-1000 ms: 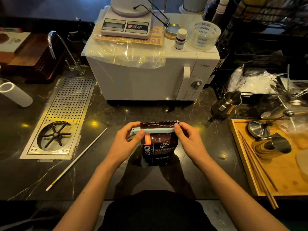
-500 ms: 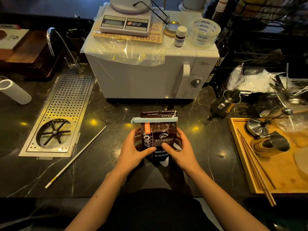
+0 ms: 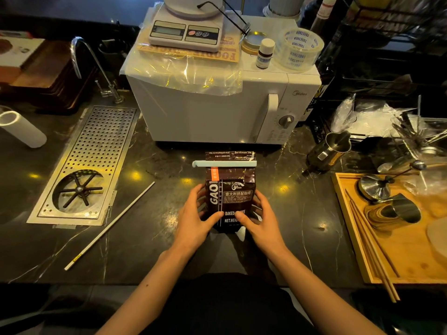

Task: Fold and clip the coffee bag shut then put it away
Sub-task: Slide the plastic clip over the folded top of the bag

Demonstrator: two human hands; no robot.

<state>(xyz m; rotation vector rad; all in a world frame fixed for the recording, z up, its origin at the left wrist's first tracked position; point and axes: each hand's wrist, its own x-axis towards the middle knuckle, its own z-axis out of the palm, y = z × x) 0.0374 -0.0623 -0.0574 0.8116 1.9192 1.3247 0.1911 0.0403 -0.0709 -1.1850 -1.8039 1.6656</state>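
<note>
A dark brown coffee bag (image 3: 229, 189) stands upright on the black marble counter, just in front of the white microwave (image 3: 217, 107). A pale blue clip (image 3: 224, 163) runs across the bag's folded top, with a strip of the bag sticking up above it. My left hand (image 3: 196, 216) wraps the bag's lower left side, thumb on the front. On the lower right side sits my right hand (image 3: 260, 218), gripping it the same way. Both hands hold the bag low down, well below the clip.
A perforated steel drip tray (image 3: 89, 163) with a rinser lies at left, and a thin white rod (image 3: 108, 226) rests beside it. A steel jug (image 3: 331, 148) stands right of the bag. A wooden tray (image 3: 358, 238) with metal tools and chopsticks fills the right edge.
My hands left the clip at the bag's top and slid down to grip the bag's lower sides. The clip stays closed on the fold, and the bag sits slightly farther from me.
</note>
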